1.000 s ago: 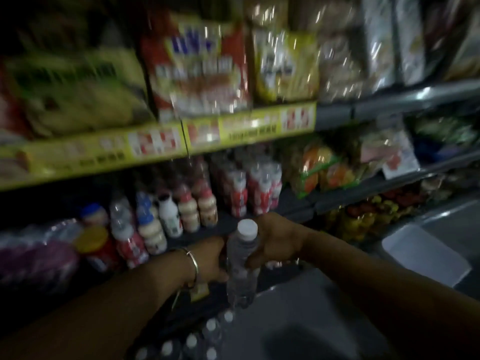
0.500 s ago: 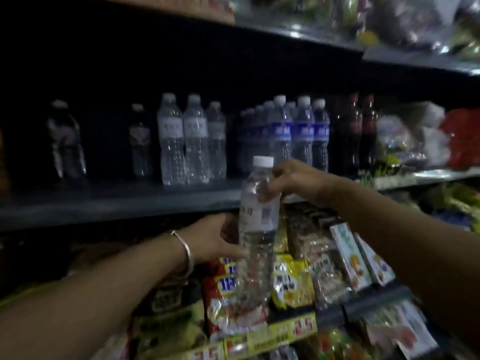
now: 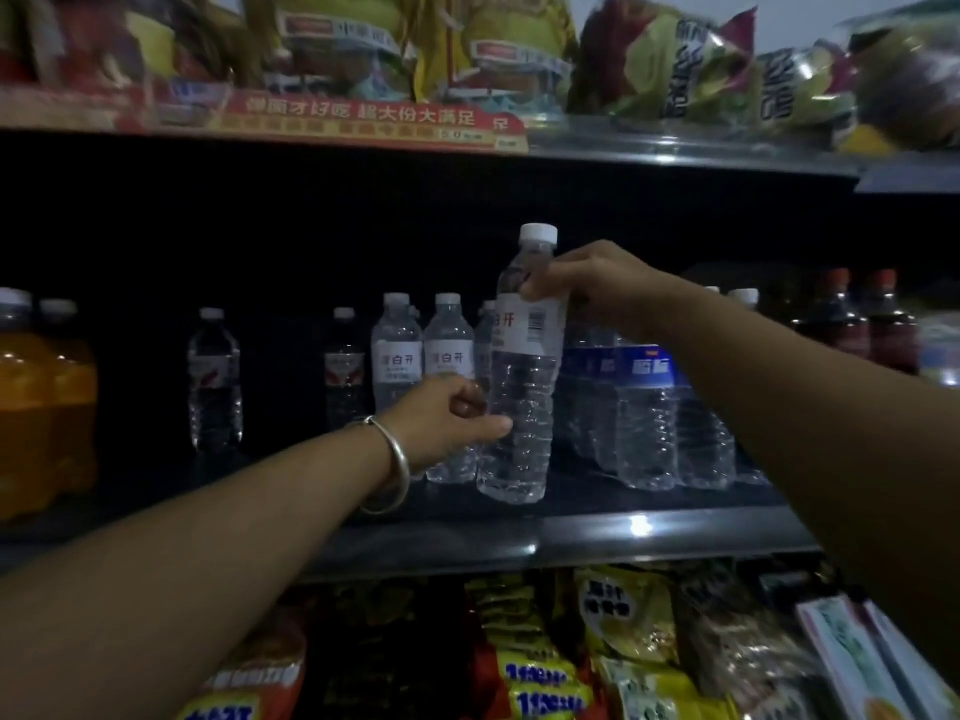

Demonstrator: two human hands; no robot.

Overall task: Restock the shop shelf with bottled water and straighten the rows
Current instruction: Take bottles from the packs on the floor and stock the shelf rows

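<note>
I see the water bottle (image 3: 522,387) at the middle of the frame: clear, ribbed plastic, a white screw cap, and a white label band with red characters and a barcode just under the shoulder. It stands nearly upright, leaning slightly, with its base at the front part of the dark shelf (image 3: 649,532); I cannot tell whether the base is fully set down. My right hand (image 3: 587,283) grips it at the shoulder, fingers wrapped round the top of the label, wrist and forearm coming in from the right. My left hand (image 3: 447,413) is loosely curled against the lower ribbed body, thumb lying on the plastic; how firm that hold is I cannot tell. A smooth silver bangle (image 3: 392,462) sits on the left wrist.

Just behind and left stand two matching white-labelled bottles (image 3: 423,371), partly covered by the left hand. Just beside on the right is a cluster of blue-labelled bottles (image 3: 647,418), clear and ridged too. Further left, well apart, are two slim dark-looking bottles (image 3: 214,376), then orange drink bottles (image 3: 44,402) at the edge. Dark bottles with red caps (image 3: 857,324) stand at far right. Glossy crinkled snack bags (image 3: 670,65) fill the upper shelf, and yellow and red packets (image 3: 540,662) the one below.
</note>
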